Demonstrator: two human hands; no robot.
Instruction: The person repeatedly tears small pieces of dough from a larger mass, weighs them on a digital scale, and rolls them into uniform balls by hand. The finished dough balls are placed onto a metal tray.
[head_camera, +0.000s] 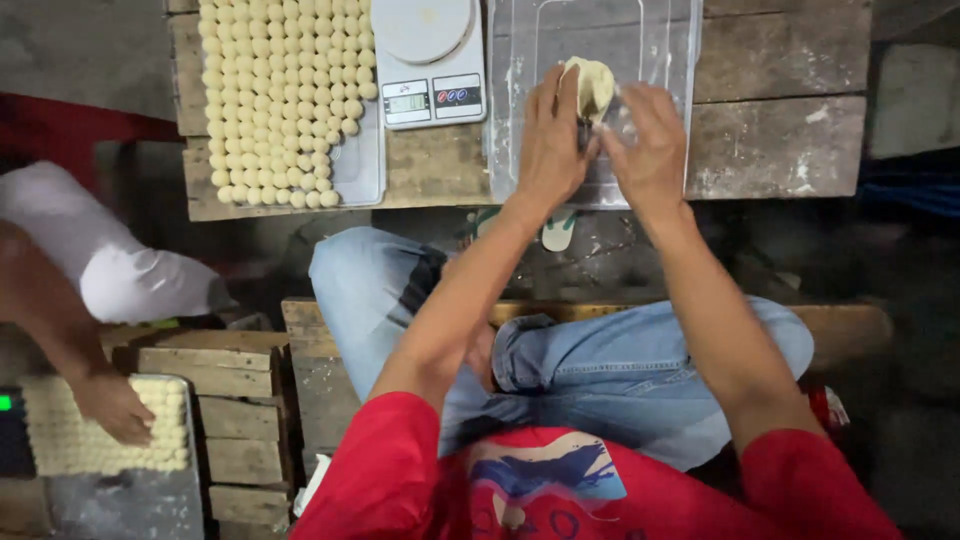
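Both of the person's hands are raised over a clear plastic tub (660, 40) that sits on a rough wooden table (780, 100) at the 12 o'clock side of the view. The left hand (552, 140) and the right hand (650, 150) meet at a lump of pale dough (592, 85). Both grasp it: the fingers of each hand curl around the lump from opposite sides, with the dough standing up between them at about 12 o'clock from the knuckles. The lump is held above the tub's floor; whether it touches the tub cannot be told.

At 9 o'clock from the left hand, just beside the tub, stands a white digital scale (428, 60) with a round platform. Further toward 9 o'clock lies a tray (360, 170) carrying close rows of small pale dough balls (280, 90).

The person sits cross-legged in blue jeans (640, 370) and a red shirt (390, 480) on a wooden platform (300, 330), at 6 o'clock from the hands.

At 8 o'clock in the view, a co-worker's hand (115, 405) rests on a second batch of small dough balls (60, 440), well apart from the person's own hands. A white-clad knee (130, 280) of that co-worker shows above it.
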